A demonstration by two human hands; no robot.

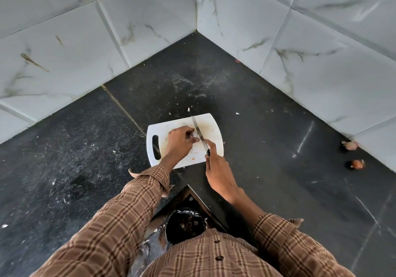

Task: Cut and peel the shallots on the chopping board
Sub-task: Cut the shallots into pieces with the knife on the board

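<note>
A white chopping board [211, 126] with a handle slot lies on the dark counter in the corner. My left hand [179, 142] presses a pale, mostly peeled shallot [194, 134] onto the board; my fingers hide most of it. My right hand [216, 167] grips a knife [198, 129] by its dark handle. The blade runs away from me and rests against the right side of the shallot. Small bits of peel lie on the board.
Two unpeeled reddish shallots [350, 145] [357, 164] lie at the right by the tiled wall. A bin lined with a black bag [185, 225] stands below the counter's inner corner, near my body. Peel scraps dot the counter [85, 148]. Tiled walls close the back.
</note>
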